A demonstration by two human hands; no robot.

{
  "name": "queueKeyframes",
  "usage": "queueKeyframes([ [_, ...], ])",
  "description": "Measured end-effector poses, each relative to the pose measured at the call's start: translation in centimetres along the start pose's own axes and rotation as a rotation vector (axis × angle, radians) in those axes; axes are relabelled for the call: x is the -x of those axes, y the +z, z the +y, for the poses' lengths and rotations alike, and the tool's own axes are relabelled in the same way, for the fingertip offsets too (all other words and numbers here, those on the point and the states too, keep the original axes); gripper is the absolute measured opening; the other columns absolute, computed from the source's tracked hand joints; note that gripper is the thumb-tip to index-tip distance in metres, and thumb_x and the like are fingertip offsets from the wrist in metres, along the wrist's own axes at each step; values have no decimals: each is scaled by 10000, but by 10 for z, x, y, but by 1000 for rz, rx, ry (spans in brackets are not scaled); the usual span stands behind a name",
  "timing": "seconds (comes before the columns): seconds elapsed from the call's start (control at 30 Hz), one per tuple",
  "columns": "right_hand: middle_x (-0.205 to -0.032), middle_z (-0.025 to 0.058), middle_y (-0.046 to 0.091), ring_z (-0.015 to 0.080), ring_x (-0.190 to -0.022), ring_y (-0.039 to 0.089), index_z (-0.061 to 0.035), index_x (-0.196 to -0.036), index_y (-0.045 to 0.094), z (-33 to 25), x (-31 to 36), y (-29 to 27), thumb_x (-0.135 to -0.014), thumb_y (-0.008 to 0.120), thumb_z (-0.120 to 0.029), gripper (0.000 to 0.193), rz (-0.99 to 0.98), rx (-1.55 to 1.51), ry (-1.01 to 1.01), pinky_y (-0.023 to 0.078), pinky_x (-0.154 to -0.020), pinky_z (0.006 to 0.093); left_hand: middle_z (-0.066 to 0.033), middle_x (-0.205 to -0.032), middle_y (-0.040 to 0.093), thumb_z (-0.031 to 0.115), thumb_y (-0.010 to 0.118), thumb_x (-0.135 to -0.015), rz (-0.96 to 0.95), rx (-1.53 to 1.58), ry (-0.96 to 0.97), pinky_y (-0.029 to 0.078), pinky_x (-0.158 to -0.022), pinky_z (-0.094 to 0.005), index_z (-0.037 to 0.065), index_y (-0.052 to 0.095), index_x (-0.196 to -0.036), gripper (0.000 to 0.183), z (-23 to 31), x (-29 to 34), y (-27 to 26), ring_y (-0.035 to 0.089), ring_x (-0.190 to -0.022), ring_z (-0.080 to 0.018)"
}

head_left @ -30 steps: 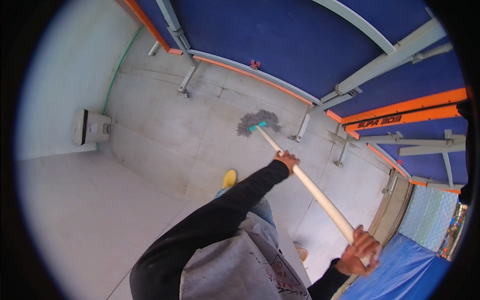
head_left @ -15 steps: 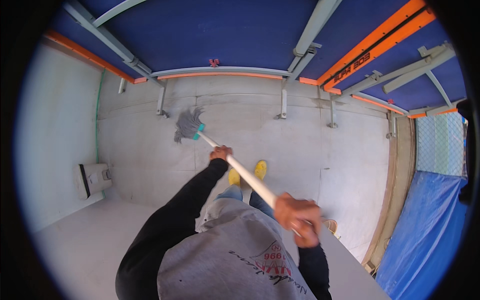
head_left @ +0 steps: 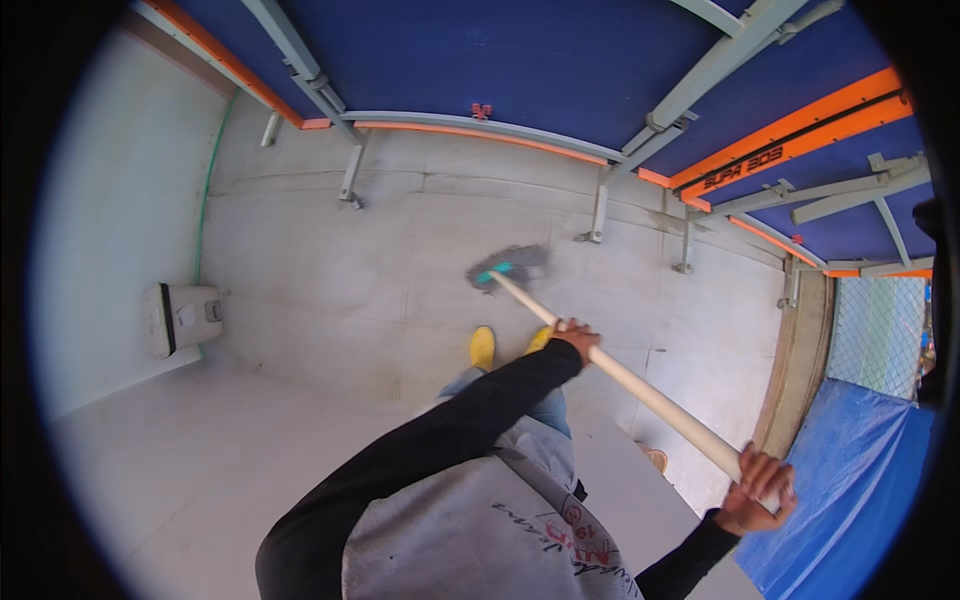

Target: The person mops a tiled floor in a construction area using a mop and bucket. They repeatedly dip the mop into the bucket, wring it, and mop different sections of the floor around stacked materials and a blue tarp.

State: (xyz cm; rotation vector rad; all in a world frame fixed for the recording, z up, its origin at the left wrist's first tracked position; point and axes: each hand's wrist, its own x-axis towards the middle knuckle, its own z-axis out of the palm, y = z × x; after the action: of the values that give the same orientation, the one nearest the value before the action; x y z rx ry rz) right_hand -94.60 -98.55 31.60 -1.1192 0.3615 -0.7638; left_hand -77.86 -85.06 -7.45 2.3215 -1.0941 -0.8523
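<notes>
A mop [head_left: 655, 397] with a long pale handle slants across the view, from the floor ahead of my feet up to the right. Its grey string head [head_left: 525, 264], smeared by motion, spreads on the floor around a teal clamp. My left hand [head_left: 577, 340] is wrapped round the lower part of the handle, just above my yellow boots [head_left: 483, 347]. Near the handle's top end my right hand [head_left: 760, 490] is closed around it, far out to the right. Both arms wear black sleeves.
Folded blue table panels [head_left: 500, 60] with orange edges and grey legs stand along the far side. A white bin-like box [head_left: 184, 318] is by the left wall. At the right are a blue tarp [head_left: 850, 470] and wire mesh [head_left: 876, 325]. Pale floor [head_left: 310, 250] lies ahead.
The mop head has swept right across the floor from near a table leg. Both hands have moved right with the handle, my right hand farthest outward. My left arm now crosses my body.
</notes>
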Motion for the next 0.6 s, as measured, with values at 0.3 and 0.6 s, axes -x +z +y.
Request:
queueKeyframes([
  [0.3, -616, 88, 509, 242, -588, 492, -30, -617, 422, 214, 34, 121, -842, 490, -210, 296, -802, -66, 346, 431, -713, 385, 21, -1010, 710, 297, 771, -766, 351, 9, -798, 361, -986, -716, 257, 681, -906, 171, -309, 176, -31, 643, -1115, -278],
  [0.6, -507, 69, 467, 220, -469, 461, -52, -557, 414, 40, -21, -18, -870, 509, -307, 414, -541, 204, 139, 416, -605, 421, -22, -1165, 621, 202, 703, -776, 206, 133, -450, 266, -1082, -716, 270, 640, -949, 196, -65, 32, 39, 501, -1291, -291],
])
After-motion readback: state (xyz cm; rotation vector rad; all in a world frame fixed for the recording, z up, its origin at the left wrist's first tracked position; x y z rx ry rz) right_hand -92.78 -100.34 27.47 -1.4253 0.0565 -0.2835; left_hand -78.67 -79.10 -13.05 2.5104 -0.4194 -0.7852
